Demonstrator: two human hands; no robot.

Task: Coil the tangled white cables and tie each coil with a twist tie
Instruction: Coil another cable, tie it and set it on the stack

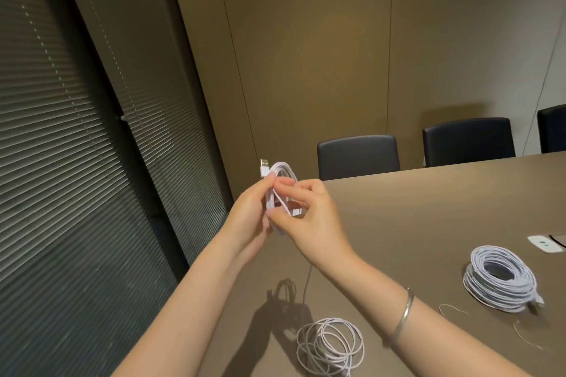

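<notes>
A loose white cable coil (330, 346) lies nearest on the brown table (428, 208), with a thicker wound coil (500, 278) and thin twist ties (453, 309) to its right. Above the table's edge, the left hand (249, 217) and right hand (309, 211) both pinch a small coiled USB cable (283, 187), its plug (264, 168) pointing up. Black chairs (358, 156) stand beyond.

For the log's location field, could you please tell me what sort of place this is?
Probably an office meeting room: a long table, a row of black chairs along its far side, slatted blinds on the left, and plain panelled walls.
</notes>
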